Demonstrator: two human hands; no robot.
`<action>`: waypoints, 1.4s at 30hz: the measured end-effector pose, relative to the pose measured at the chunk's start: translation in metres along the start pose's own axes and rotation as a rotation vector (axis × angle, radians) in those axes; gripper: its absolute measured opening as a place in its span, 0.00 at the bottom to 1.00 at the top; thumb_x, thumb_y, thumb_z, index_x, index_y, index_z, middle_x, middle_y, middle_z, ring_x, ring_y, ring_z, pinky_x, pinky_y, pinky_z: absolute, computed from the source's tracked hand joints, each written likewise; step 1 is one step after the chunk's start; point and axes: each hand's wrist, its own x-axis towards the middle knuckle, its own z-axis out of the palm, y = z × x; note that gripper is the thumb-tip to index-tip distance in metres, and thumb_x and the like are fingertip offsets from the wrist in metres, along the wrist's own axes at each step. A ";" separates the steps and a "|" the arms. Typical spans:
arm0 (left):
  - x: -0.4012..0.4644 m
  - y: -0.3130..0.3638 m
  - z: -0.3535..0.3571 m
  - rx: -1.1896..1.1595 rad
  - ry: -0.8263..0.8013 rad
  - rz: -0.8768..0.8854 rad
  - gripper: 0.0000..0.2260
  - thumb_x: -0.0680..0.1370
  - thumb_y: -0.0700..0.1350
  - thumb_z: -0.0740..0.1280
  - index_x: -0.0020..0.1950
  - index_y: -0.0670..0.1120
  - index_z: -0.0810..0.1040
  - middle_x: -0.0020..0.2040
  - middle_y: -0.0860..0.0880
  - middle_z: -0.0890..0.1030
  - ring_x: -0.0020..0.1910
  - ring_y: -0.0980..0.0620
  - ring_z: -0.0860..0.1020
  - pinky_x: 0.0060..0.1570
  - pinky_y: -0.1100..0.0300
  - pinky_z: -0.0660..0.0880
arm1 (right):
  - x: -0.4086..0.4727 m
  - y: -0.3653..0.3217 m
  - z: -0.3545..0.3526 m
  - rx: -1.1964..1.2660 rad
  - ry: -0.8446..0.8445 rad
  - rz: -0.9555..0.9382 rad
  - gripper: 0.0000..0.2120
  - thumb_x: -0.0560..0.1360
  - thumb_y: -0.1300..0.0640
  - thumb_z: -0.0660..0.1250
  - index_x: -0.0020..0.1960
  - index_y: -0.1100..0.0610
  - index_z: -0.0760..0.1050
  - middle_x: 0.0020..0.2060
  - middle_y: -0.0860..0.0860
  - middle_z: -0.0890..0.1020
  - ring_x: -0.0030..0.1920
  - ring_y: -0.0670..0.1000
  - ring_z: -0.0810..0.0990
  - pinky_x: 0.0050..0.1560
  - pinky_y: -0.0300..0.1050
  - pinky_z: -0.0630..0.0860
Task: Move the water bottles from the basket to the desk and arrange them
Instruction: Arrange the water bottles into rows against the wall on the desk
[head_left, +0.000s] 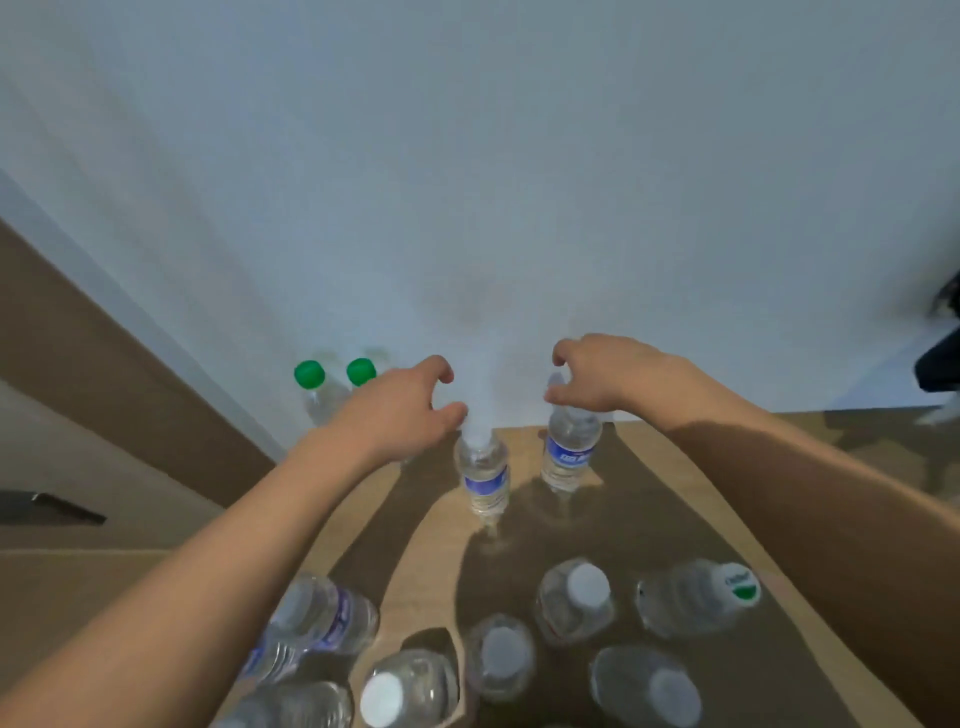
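Two blue-labelled water bottles stand near the far edge of the wooden desk, by the white wall. My left hand curls its fingers and thumb at the blurred top of the left bottle. My right hand pinches the cap end of the right bottle from above. Behind my left hand stand two green-capped bottles, partly hidden by it. Several more clear bottles with white caps stand close to me at the bottom of the view. The basket is out of sight.
One bottle with a green and white label lies tilted at the near right. A bottle with a purple label leans at the near left. A dark object sits at the far right, and brown floor lies to the left.
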 end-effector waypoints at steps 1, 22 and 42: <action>0.002 0.011 0.011 0.073 -0.051 0.008 0.21 0.76 0.60 0.63 0.66 0.52 0.69 0.51 0.48 0.82 0.51 0.45 0.79 0.50 0.53 0.76 | -0.004 0.003 0.007 -0.016 -0.060 0.017 0.26 0.77 0.41 0.61 0.70 0.53 0.68 0.63 0.55 0.76 0.61 0.58 0.76 0.57 0.51 0.74; 0.051 -0.047 0.006 0.402 -0.134 0.243 0.15 0.78 0.44 0.64 0.65 0.52 0.70 0.53 0.46 0.76 0.52 0.43 0.77 0.50 0.47 0.75 | 0.027 -0.044 0.033 0.206 0.090 -0.211 0.19 0.76 0.45 0.65 0.59 0.57 0.69 0.52 0.57 0.78 0.51 0.58 0.77 0.45 0.49 0.73; 0.084 -0.075 0.013 0.502 0.037 0.384 0.17 0.77 0.43 0.66 0.66 0.50 0.74 0.49 0.46 0.81 0.51 0.43 0.77 0.51 0.53 0.71 | 0.076 -0.071 0.048 0.246 0.246 -0.269 0.15 0.76 0.53 0.66 0.55 0.62 0.69 0.47 0.60 0.78 0.47 0.61 0.77 0.41 0.45 0.65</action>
